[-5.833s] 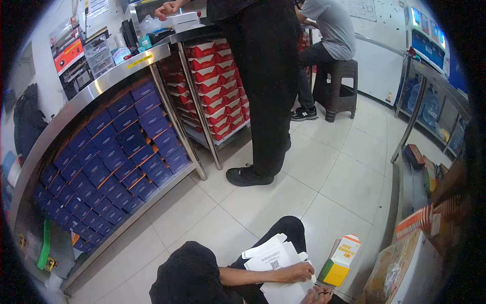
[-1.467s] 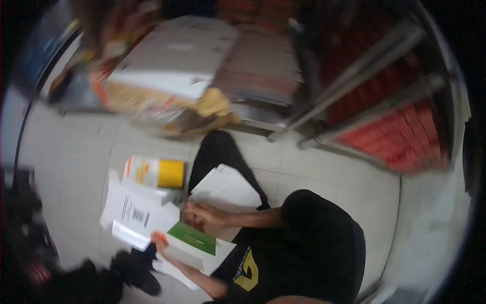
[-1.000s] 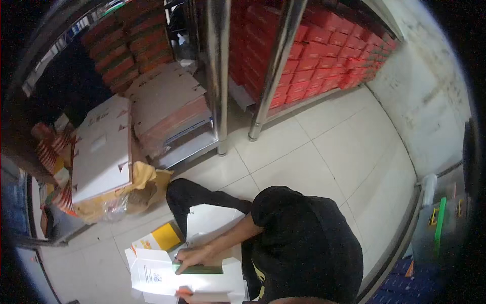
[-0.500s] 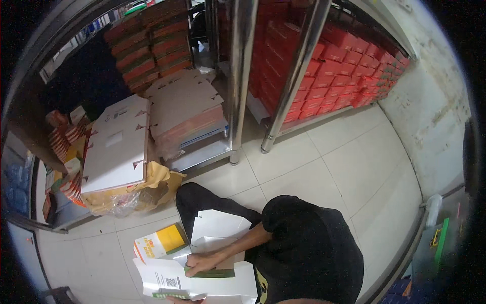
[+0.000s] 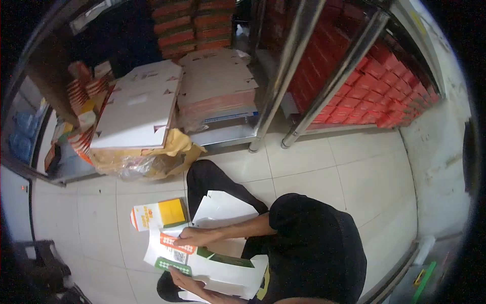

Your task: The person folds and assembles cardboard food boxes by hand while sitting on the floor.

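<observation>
- Nearby, a white carton (image 5: 228, 277) is held left of the black shirt (image 5: 319, 248), its green flap (image 5: 170, 266) touched by the left hand (image 5: 189, 282), finger grip unclear.
- Its orange flap (image 5: 183, 246) is pinched by the right hand (image 5: 199, 236).
- Farther, a yellow-and-white box (image 5: 171, 212) is seen on the floor (image 5: 98, 223).

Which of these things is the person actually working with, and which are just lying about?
In use:
- opened white carton, gripped by the right hand, with the left hand at its edge
- perhaps the white card piece under the right forearm

Apparently lying about:
- yellow-and-white box on the floor
- cardboard stack
- red boxes
</observation>
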Demonstrator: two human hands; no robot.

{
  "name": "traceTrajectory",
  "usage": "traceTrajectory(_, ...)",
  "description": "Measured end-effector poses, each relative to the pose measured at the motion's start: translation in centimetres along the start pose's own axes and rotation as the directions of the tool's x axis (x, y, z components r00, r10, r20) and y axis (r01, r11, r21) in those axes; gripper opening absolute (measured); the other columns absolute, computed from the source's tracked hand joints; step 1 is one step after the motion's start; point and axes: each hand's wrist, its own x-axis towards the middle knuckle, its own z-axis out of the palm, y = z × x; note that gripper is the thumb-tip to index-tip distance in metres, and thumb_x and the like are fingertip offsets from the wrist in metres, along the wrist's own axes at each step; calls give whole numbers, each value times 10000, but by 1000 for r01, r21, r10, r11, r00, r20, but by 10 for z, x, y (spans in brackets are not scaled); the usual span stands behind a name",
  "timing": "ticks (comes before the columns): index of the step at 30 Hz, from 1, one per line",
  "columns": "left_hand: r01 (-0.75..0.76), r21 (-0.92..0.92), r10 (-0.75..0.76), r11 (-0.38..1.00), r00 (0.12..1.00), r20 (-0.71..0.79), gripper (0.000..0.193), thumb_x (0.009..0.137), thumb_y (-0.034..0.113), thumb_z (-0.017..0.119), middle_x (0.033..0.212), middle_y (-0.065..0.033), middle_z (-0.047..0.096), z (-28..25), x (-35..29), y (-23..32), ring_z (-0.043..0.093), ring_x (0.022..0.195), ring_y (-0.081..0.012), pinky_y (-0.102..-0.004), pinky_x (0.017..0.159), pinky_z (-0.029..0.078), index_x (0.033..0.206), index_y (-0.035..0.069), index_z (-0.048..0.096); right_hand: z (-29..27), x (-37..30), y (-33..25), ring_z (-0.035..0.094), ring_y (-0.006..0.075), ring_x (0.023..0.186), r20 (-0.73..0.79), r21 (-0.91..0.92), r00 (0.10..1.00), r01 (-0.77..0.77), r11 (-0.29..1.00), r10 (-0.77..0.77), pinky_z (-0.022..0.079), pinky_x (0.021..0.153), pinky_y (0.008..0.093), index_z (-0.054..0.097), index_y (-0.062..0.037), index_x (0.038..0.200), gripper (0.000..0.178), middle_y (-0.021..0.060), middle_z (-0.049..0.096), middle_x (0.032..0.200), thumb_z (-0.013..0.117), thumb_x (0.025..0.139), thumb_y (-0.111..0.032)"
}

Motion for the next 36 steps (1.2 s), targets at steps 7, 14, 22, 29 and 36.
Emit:
traceTrajectory(7, 130, -615, -2, 778, 979, 205, 568, 925, 465, 355, 1131, -153, 513, -17, 52, -32, 517, 990, -217, -318, 881, 414, 1169, -33, 480, 4, 25, 55, 511, 68, 635, 96, 64, 987, -139, 988, 132, 435, 536, 231, 614, 39, 879, 461, 16, 577, 725, 500, 895, -407)
traceTrajectory(14, 19, -617, -36, 787, 999, -16, 638, 872, 584, 387, 1115, -59, 544, -23, 47, -7, 505, 1011, -168, -260, 911, 361, 1159, 29, 514, 8, 14, 47, 572, 66, 684, 77, 119, 986, -158, 980, 149, 450, 610, 198, 611, 44, 919, 333, 55, 633, 814, 499, 912, -270)
traceTrajectory(22, 179, -574, -115, 799, 983, 146, 392, 900, 341, 490, 908, -85, 625, -16, 55, -2, 601, 747, -117, -241, 662, 479, 1000, -26, 585, -1, 9, 48, 585, 60, 662, 144, -232, 972, -150, 961, 186, 447, 592, 172, 601, 27, 963, 394, 49, 642, 793, 421, 941, -322)
traceTrajectory(29, 70, -341, -39, 937, 994, 99, 394, 914, 332, 475, 727, -26, 586, -6, 54, -8, 514, 625, -62, -207, 555, 402, 857, -31, 616, 6, 48, 11, 549, 96, 822, -101, 733, 945, -141, 666, 311, 417, 719, 220, 609, -32, 961, 536, 30, 603, 877, 297, 945, -469)
traceTrajectory(36, 22, -215, 15, 976, 985, 171, 502, 893, 430, 467, 883, -79, 617, -11, 51, -3, 561, 746, -120, -241, 662, 439, 1003, -43, 595, 3, 61, 11, 566, 51, 655, 125, 379, 973, -229, 897, 196, 449, 605, 197, 607, -17, 908, 192, 15, 609, 778, 590, 847, -198)
